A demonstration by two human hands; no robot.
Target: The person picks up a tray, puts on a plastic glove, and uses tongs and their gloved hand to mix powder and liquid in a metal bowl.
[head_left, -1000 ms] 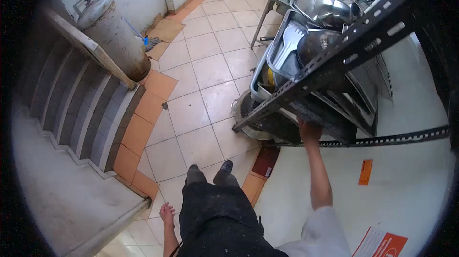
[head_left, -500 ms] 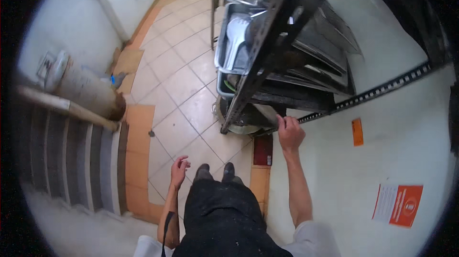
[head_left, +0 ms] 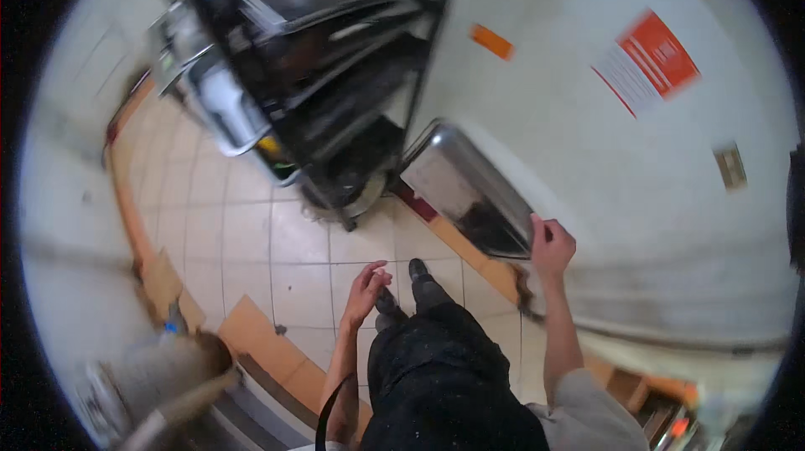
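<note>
My right hand [head_left: 549, 243] grips the near corner of a long rectangular metal tray [head_left: 465, 187], held tilted beside the white wall. The tray's far end points toward the black metal shelving rack [head_left: 335, 74]. My left hand [head_left: 366, 287] hangs empty with loosely curled fingers above the tiled floor, just left of my dark trousers and shoes [head_left: 411, 283].
The rack holds metal trays and pans, with a round pot [head_left: 352, 191] under it. The white wall [head_left: 604, 166] carries an orange-and-white notice [head_left: 647, 61] and a small orange label [head_left: 491, 41]. A grey bin [head_left: 159, 367] and cardboard pieces [head_left: 251, 329] lie at lower left on beige tiles.
My right hand, earlier at the rack's lower shelf, now holds a metal tray drawn out from it. The view has swung round toward the wall. My left hand has risen slightly.
</note>
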